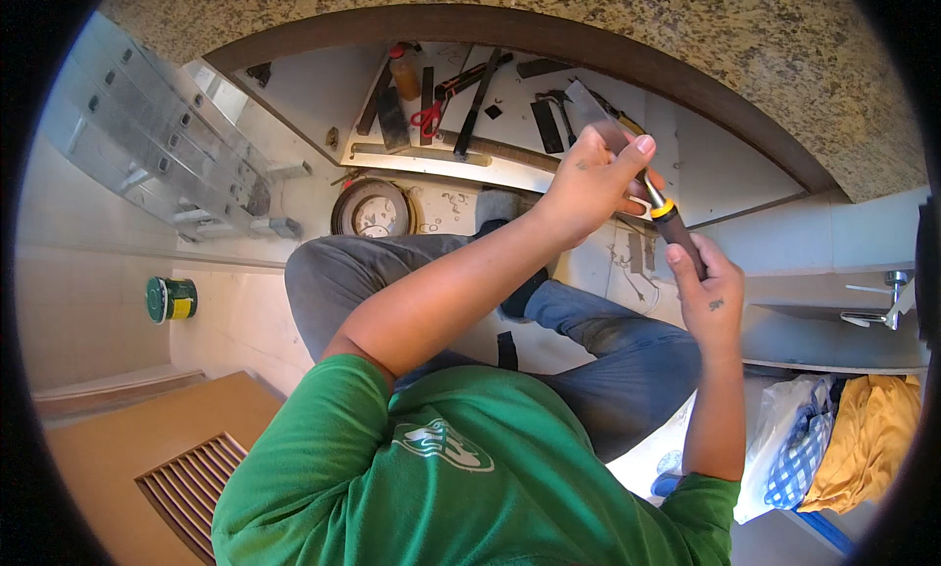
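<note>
My right hand (708,296) is closed around the dark handle of a chisel (663,210), which has a yellow ring and a metal shank. My left hand (593,189) is closed on a thin flat strip (600,117), dark with a greyish sheen, which sticks out beyond the thumb toward the cabinet. The chisel's front end lies among the left fingers, so its tip and its contact with the strip are hidden. Both hands are above my bent legs, before an open cabinet. A roll of dark edge banding (338,215) lies on the floor to the left.
On the cabinet floor lie red-handled scissors (427,118), a bottle (403,73), a hammer (561,110) and several dark strips. The granite countertop (510,0) overhangs them. A folded ladder (162,135) and green bucket (173,299) stand left; cloths (855,443) hang right.
</note>
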### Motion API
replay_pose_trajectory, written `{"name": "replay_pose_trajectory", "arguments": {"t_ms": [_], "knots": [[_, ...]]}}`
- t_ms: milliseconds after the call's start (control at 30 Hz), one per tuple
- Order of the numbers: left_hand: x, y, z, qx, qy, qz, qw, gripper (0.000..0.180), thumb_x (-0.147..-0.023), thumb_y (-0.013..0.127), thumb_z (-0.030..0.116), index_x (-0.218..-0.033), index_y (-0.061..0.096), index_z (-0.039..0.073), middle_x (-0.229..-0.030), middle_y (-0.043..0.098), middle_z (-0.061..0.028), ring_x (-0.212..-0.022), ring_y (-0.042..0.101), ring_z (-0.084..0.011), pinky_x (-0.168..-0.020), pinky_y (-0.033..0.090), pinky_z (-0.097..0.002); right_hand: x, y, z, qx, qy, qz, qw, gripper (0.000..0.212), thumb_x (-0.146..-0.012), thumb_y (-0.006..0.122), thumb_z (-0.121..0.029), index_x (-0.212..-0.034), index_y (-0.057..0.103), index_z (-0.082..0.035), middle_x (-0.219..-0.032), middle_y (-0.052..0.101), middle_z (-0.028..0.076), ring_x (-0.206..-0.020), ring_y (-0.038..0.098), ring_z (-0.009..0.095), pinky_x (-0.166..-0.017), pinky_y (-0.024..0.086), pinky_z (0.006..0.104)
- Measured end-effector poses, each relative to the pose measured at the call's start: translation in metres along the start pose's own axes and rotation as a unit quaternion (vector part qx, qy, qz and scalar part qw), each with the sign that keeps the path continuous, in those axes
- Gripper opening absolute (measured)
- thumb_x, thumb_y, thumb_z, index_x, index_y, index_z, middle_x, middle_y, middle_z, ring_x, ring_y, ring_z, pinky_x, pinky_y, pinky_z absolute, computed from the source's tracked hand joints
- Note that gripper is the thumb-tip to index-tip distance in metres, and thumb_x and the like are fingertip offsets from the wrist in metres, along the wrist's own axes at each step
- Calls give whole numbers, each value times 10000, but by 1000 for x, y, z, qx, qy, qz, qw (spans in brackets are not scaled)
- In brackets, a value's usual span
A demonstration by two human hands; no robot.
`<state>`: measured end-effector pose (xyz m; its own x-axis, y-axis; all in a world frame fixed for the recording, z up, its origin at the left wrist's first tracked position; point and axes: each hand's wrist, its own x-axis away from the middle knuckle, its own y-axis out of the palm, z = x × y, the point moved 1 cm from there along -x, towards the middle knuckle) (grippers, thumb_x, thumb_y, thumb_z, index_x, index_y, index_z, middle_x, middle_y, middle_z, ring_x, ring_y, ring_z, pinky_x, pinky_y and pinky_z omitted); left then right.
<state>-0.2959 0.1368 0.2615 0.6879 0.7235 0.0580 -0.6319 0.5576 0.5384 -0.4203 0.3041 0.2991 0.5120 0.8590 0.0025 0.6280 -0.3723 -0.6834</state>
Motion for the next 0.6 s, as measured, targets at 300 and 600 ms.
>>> {"name": "replay_pose_trajectory", "arguments": {"t_ms": [300, 600], "knots": [[-27, 15, 1, 46, -11, -49, 998, 428, -1037, 561, 430, -1096, 492, 12, -908, 719, -186, -803, 720, -235, -658, 622, -354, -18, -23, -13, 27, -14, 19, 999, 380, -963, 693, -351, -1015, 686, 26, -654, 559, 56, -613, 498, 125, -584, 428, 300], [-29, 21, 3, 61, 6, -45, 997, 382, -1057, 525, 413, -1079, 492, 33, -929, 722, -206, -816, 732, -251, -649, 621, -350, -26, -35, -22, 49, -16, 15, 999, 354, -967, 684, -321, -966, 655, 31, -650, 500, 54, -622, 448, 114, -569, 387, 300]]}}
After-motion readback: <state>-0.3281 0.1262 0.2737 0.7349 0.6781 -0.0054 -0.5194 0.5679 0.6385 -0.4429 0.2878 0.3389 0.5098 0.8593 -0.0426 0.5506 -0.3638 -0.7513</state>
